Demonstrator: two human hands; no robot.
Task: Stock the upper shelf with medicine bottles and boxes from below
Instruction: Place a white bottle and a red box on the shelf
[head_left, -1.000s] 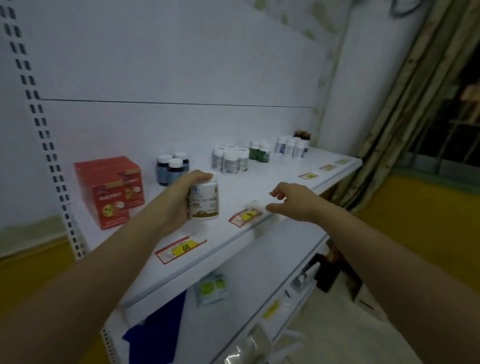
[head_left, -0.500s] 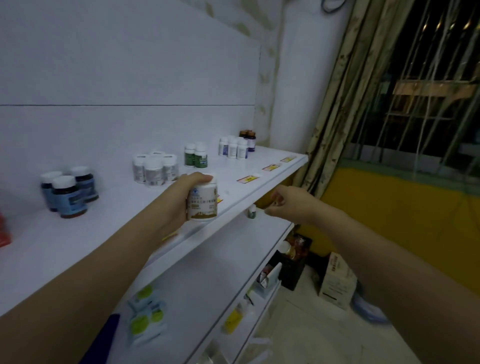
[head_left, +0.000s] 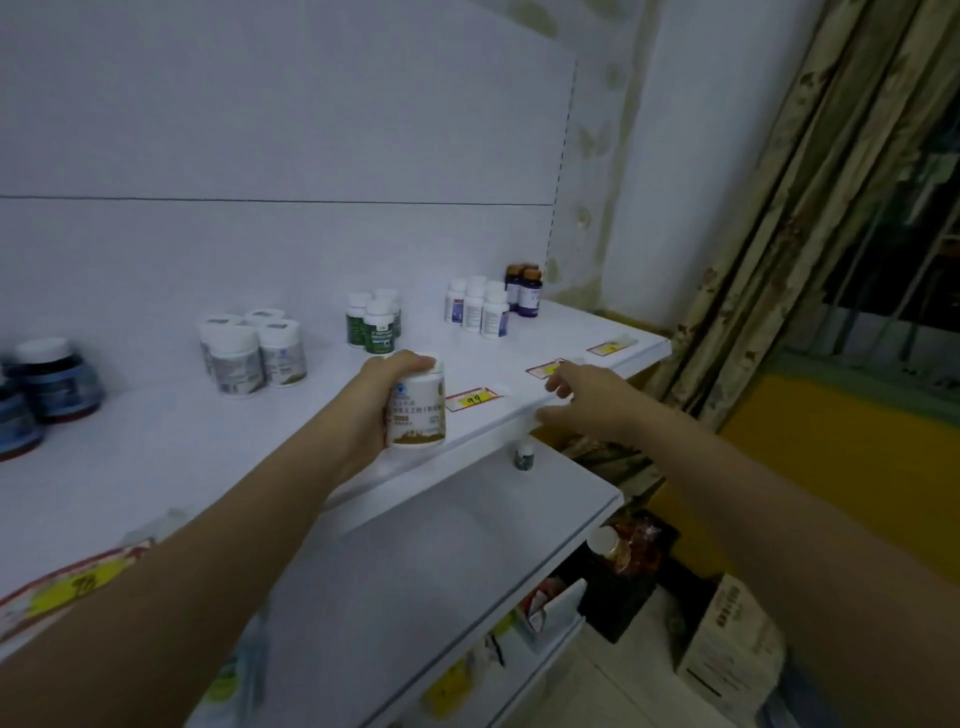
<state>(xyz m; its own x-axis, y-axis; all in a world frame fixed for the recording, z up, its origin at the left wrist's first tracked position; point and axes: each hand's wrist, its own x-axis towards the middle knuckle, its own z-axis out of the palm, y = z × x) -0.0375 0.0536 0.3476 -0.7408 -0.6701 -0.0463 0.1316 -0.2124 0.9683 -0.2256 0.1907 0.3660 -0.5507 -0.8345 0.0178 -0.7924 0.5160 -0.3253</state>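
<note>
My left hand (head_left: 376, 400) is shut on a white medicine bottle (head_left: 418, 408) with a brown-banded label, held upright over the front of the upper shelf (head_left: 182, 441). My right hand (head_left: 582, 397) hovers open at the shelf's front edge, fingers spread beside a price tag (head_left: 543, 368). On the upper shelf stand groups of bottles: dark blue ones (head_left: 47, 387) at left, white ones (head_left: 252, 353), green-labelled ones (head_left: 374, 325), white ones with blue labels (head_left: 478, 307) and amber ones (head_left: 525, 290) at the far right. A small bottle (head_left: 523, 453) stands on the lower shelf (head_left: 441, 561).
Price tags (head_left: 472, 399) line the upper shelf's front edge. Packets (head_left: 228, 680) lie on a lower shelf. On the floor at right stand a cardboard box (head_left: 727, 644) and a jar (head_left: 605, 543). A curtain (head_left: 810, 208) hangs beside the shelving.
The view has swung right along the shelf, so the red boxes have left the frame. My left hand keeps its grip on the bottle; my right hand has risen to the shelf edge with fingers spread.
</note>
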